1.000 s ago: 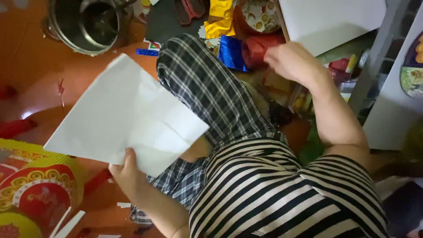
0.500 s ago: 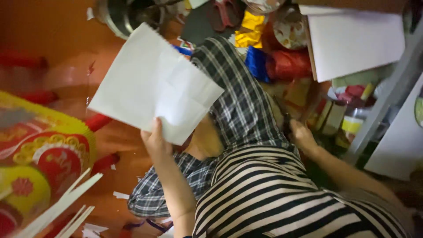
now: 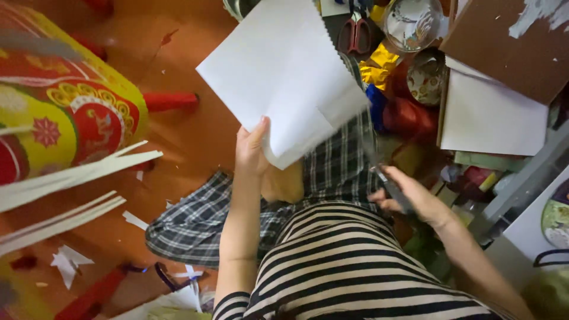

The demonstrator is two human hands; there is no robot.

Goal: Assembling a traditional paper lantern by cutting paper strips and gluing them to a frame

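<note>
The left hand pinches the lower edge of a large white sheet of paper, thumb on its front, holding it up over the lap, while the right hand is wrapped around the handles of a long pair of scissors whose blurred blades point up toward the sheet's right edge. Around the seated person, on the orange floor, are a big red and yellow lantern-like object at left, a white board at right, long white paper strips and small white scraps.
</note>
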